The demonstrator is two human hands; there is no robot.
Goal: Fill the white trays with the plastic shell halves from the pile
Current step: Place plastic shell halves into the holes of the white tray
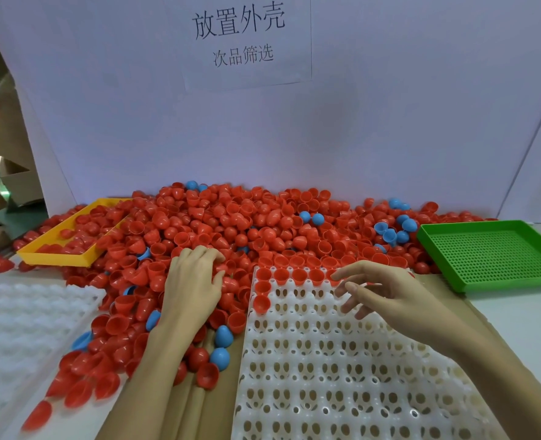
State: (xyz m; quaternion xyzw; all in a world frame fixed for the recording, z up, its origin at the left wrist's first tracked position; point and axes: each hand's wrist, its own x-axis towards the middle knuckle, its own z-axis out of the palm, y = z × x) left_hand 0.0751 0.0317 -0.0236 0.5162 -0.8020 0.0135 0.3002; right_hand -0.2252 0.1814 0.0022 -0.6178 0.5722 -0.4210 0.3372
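Shells (218, 223) lay heaped beside your white tray (342, 360). Your left hand (193, 281) pressed them, fingers curled. Your right hand (377, 290) hovered released, holding nothing.

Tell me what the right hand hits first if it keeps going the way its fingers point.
The right hand points left and slightly away, low over the white tray. It would probably first meet the red shells seated in the tray's far row, though its height above them is unclear.
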